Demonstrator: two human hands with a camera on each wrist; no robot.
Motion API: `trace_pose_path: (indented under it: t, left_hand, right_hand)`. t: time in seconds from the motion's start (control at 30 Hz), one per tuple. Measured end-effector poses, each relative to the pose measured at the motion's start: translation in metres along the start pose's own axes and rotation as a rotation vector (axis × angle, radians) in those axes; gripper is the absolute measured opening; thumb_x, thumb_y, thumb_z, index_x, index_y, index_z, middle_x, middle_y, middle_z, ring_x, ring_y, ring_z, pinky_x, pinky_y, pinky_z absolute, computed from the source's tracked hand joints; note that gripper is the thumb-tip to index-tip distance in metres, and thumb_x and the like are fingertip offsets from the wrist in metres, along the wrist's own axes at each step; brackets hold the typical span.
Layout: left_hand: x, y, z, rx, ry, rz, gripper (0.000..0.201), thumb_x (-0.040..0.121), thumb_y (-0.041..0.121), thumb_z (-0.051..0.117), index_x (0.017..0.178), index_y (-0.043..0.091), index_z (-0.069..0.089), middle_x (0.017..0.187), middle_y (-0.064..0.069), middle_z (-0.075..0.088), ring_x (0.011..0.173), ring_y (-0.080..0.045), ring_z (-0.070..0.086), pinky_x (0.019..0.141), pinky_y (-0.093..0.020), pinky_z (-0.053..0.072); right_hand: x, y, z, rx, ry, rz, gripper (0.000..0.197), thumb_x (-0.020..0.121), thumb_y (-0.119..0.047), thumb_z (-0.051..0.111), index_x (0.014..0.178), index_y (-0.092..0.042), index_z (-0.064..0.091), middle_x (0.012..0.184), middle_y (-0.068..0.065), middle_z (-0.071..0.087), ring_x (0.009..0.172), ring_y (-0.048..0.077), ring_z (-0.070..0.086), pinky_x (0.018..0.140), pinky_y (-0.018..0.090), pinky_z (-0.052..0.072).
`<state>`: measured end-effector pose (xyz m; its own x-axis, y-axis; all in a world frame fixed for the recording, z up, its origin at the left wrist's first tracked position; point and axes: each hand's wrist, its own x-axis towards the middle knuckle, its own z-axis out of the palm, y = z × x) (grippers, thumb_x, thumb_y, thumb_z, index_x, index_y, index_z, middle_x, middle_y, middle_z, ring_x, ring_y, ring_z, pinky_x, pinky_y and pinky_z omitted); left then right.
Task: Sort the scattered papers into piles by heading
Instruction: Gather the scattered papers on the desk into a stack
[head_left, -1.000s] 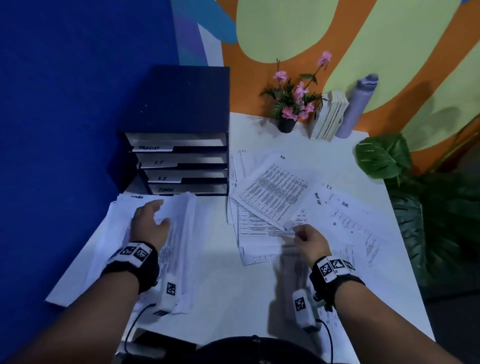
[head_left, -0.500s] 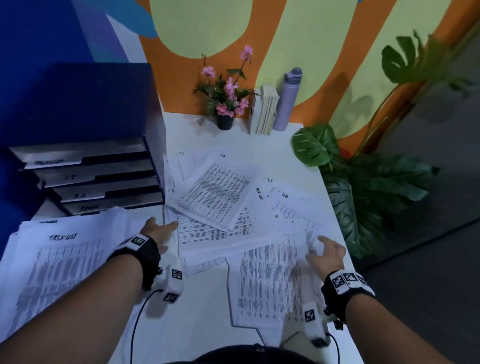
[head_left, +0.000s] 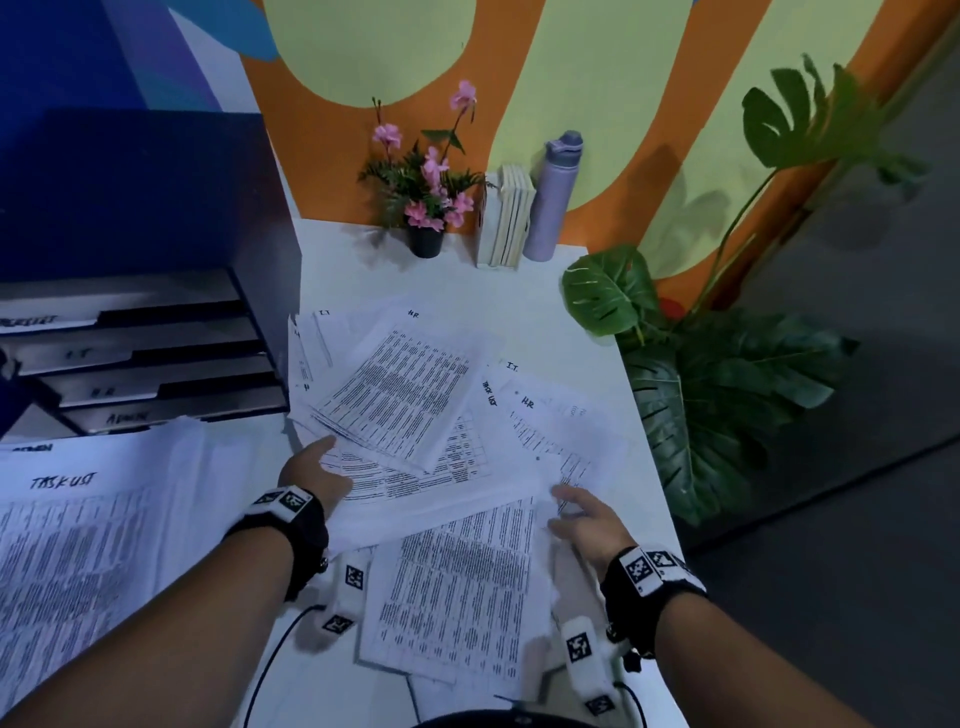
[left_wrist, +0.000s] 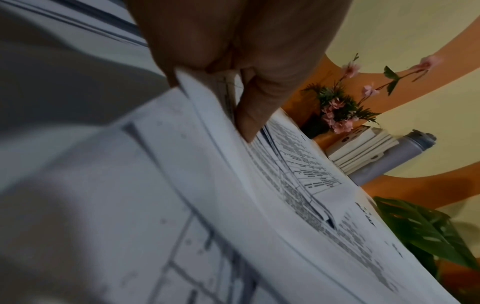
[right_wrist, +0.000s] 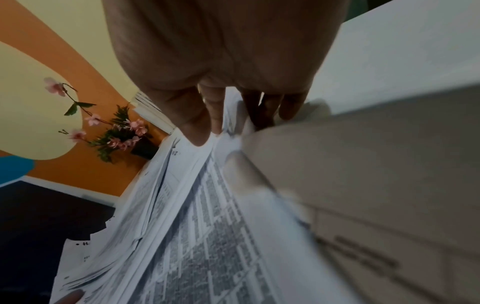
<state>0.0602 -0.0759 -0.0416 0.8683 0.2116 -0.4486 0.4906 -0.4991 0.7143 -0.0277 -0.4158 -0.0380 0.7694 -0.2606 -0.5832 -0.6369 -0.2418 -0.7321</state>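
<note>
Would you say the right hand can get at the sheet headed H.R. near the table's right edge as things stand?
Probably yes. The right hand already grips papers just in front of that H.R. sheet, which lies on top of the spread with nothing over it or between them.

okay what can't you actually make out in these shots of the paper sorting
- Head view: printed rows on the scattered papers too small to read.
- Head view: tray labels on the paper organizer dim, barely legible.
- Left wrist view: left hand covers the held sheets' top edge.
- Right wrist view: near sheet motion-blurred; right hand hides any heading.
</note>
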Motion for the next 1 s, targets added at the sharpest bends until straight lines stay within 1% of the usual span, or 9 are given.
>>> trace_pose_path:
  t: [0.07,0.17,0.27,0.4,0.53,0.63,0.7,0.83,1.0]
  left_hand:
    - [-0.015,-0.005,0.002,-0.001,-0.002,0.006,0.066,0.082,0.0,0.066,0.142,0.019,0.045,0.141,-0.009,0.049,0.113,-0.025,0.054,0.087,-0.02,0.039]
    - [-0.042,-0.014,0.004,0.009,0.0,0.01,0.068,0.081,0.002,0.066,0.142,0.021,0.045,0.141,-0.007,0.049,0.099,-0.017,0.056,0.083,-0.019,0.041]
    - [-0.071,-0.026,0.005,0.023,-0.048,-0.002,0.069,0.079,0.001,0.065,0.142,0.023,0.045,0.139,-0.008,0.05,0.079,-0.005,0.052,0.071,-0.018,0.044]
    - [-0.101,-0.043,0.001,0.081,-0.211,-0.009,0.066,0.078,0.002,0.063,0.14,0.018,0.048,0.138,-0.01,0.052,0.108,-0.02,0.059,0.085,-0.022,0.05]
    - [-0.11,-0.042,-0.015,0.139,-0.496,-0.135,0.056,0.087,0.011,0.059,0.137,0.03,0.043,0.076,-0.015,0.07,0.057,-0.022,0.063,0.051,-0.026,0.05]
    - [-0.104,-0.032,-0.035,0.246,-0.537,-0.096,0.022,0.084,0.018,0.058,0.105,0.017,0.064,0.063,-0.01,0.063,0.058,-0.033,0.059,0.055,-0.029,0.044]
    - [-0.094,-0.022,-0.046,0.409,-0.421,0.065,0.022,0.084,0.024,0.058,0.092,0.007,0.07,0.072,-0.006,0.065,0.071,-0.031,0.06,0.064,-0.025,0.045]
    - [-0.073,-0.01,-0.06,0.364,-0.154,0.152,0.021,0.09,0.022,0.06,0.11,0.017,0.066,0.117,-0.005,0.065,0.106,-0.022,0.06,0.093,-0.025,0.046]
    - [-0.052,-0.012,-0.059,0.391,-0.165,0.084,0.046,0.092,0.024,0.056,0.137,0.014,0.048,0.14,-0.008,0.05,0.124,-0.024,0.05,0.096,-0.023,0.037]
  right_hand:
    - [0.002,-0.003,0.0,-0.055,0.035,-0.043,0.043,0.083,-0.002,0.064,0.114,-0.031,0.062,0.121,0.013,0.054,0.105,0.026,0.058,0.093,0.034,0.048]
    - [0.0,-0.003,0.004,-0.245,0.1,-0.102,0.05,0.081,0.007,0.051,0.118,-0.026,0.058,0.122,0.01,0.048,0.097,0.025,0.058,0.077,0.026,0.047]
    - [-0.006,0.004,0.005,-0.372,0.187,-0.116,0.052,0.084,0.011,0.04,0.119,-0.022,0.059,0.111,0.008,0.042,0.086,0.024,0.052,0.074,0.026,0.045]
    - [-0.011,0.011,0.002,-0.462,0.227,-0.134,0.044,0.086,0.007,0.045,0.122,-0.016,0.058,0.105,0.007,0.039,0.085,0.024,0.048,0.082,0.026,0.044]
    - [-0.019,0.006,0.002,-0.494,0.276,-0.075,0.038,0.087,0.0,0.053,0.12,-0.016,0.061,0.114,0.01,0.04,0.085,0.027,0.05,0.086,0.028,0.045]
    - [-0.03,0.002,0.012,-0.52,0.5,-0.031,0.033,0.084,-0.004,0.06,0.114,-0.018,0.067,0.143,0.011,0.035,0.115,0.035,0.047,0.1,0.042,0.041]
    - [-0.039,-0.003,0.02,-0.621,0.611,-0.042,0.032,0.086,-0.012,0.062,0.115,-0.024,0.066,0.147,0.006,0.032,0.125,0.034,0.038,0.104,0.046,0.034]
    - [-0.047,-0.005,0.036,-0.645,0.512,-0.112,0.033,0.093,-0.025,0.056,0.125,-0.023,0.06,0.14,0.008,0.039,0.123,0.033,0.042,0.102,0.046,0.035]
    - [-0.051,0.001,0.049,-0.622,0.386,0.108,0.052,0.088,-0.029,0.054,0.138,-0.028,0.041,0.139,0.01,0.038,0.125,0.033,0.039,0.104,0.046,0.038]
